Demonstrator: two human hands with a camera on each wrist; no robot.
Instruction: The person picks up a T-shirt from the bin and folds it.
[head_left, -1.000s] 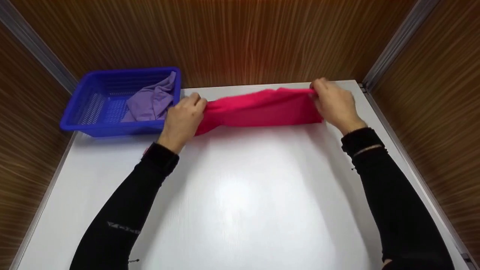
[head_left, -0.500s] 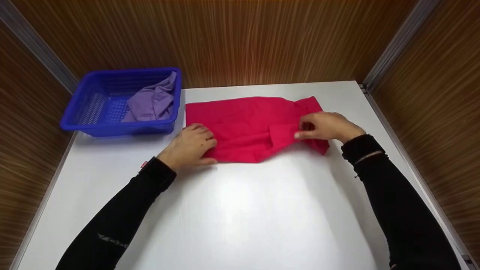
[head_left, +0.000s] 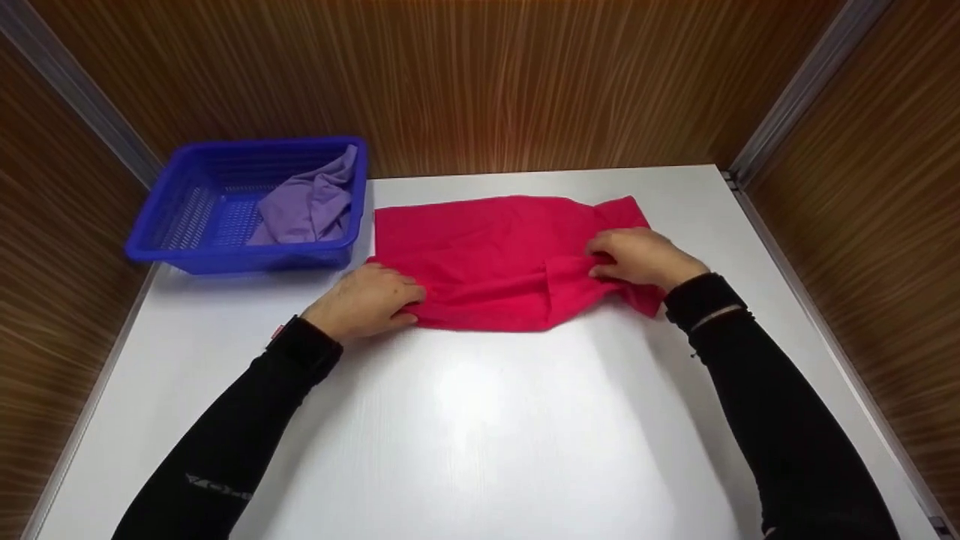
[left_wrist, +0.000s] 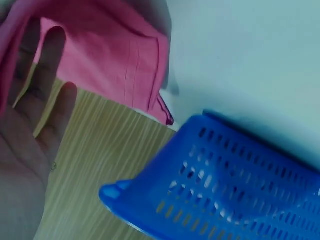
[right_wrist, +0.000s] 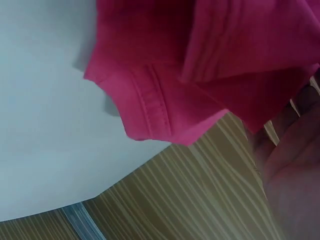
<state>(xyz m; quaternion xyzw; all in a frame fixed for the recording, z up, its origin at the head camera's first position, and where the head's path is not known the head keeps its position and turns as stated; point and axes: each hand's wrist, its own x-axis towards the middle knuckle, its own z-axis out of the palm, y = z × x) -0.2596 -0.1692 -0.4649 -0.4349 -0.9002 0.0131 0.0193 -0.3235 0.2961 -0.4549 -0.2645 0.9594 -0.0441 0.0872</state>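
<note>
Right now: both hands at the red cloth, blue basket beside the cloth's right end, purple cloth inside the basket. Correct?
Wrong side: the head view shows the blue basket beside the red cloth's left end. Both hands, left and right, are at the red cloth, and the purple cloth is inside the basket.

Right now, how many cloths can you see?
2. The red cloth is spread out, a bit rumpled, on the white table. The purple cloth is crumpled inside the blue basket. Another could be hidden underneath.
</note>
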